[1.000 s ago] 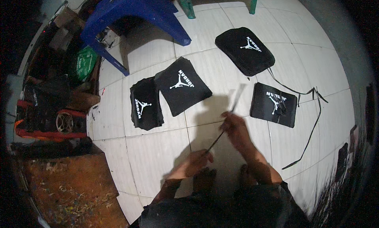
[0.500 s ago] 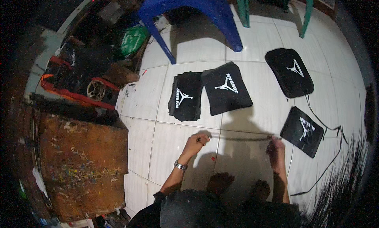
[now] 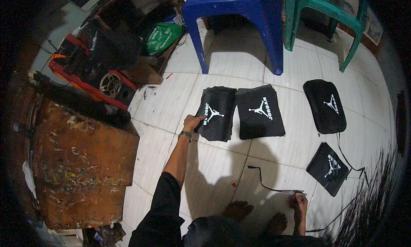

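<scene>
Strap work has split up since half a second ago: my left hand (image 3: 192,121) has let go of the black strap (image 3: 267,185) and reached far out to the left stack of black printed fabric (image 3: 217,113), fingers closed on its near left edge. My right hand (image 3: 301,201) stays low, seemingly pinching the strap's right end against the white tiled floor (image 3: 214,161).

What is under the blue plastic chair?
Under the blue plastic chair only bare white floor tiles and the chair's shadow show between its legs. Further back, beneath the seat, it is too dark to tell.
</scene>
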A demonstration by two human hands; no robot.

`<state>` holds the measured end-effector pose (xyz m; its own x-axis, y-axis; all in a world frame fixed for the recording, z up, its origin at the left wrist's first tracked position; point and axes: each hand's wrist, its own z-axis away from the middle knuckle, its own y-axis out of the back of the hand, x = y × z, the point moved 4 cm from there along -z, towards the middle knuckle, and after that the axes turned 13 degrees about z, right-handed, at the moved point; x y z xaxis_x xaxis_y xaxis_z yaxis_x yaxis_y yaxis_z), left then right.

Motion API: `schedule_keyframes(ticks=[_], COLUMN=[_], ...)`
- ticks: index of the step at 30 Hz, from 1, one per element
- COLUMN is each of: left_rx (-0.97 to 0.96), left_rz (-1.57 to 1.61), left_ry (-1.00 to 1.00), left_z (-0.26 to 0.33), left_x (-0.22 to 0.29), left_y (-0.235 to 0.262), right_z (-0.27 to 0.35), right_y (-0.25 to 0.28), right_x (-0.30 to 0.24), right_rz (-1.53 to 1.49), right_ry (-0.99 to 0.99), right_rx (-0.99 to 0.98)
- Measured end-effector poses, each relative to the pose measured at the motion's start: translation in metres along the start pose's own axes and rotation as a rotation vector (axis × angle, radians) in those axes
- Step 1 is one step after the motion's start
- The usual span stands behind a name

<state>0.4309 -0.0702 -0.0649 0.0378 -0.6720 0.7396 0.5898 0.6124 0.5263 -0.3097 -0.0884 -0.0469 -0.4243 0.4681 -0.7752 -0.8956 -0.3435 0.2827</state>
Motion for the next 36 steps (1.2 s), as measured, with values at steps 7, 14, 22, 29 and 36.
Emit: schedule_keyframes(ticks=[7,14,22,29,36], left_rx=[0.016,-0.293,-0.571,-0.495,-0.735], left_rz=[-0.031,0.470,0.755,0.695,0.679], left_ry=[-0.005,0.123,0.391,-0.018,-0.025], left_z=[0.025,0.054,0.055,0.177,0.321], left_x=[0.038,0.054,0.046,0.066,0.078], left_y=[-0.014,-0.023,-0.042,0.017,-0.043], right_z=[-0.008,0.015,0.035,0.015,-0.019], right_y=[0.001,0.017,-0.034,-0.110,-0.158], right_x=[0.027,-0.004,-0.066,-0.144,-0.237], right_rz=[0.034,0.159,0.305,0.410,-0.089], right_ry=[0.098,0.162,0.440,0.681,0.251], right_rx=[0.062,0.232,0.374,-0.129,-0.469])
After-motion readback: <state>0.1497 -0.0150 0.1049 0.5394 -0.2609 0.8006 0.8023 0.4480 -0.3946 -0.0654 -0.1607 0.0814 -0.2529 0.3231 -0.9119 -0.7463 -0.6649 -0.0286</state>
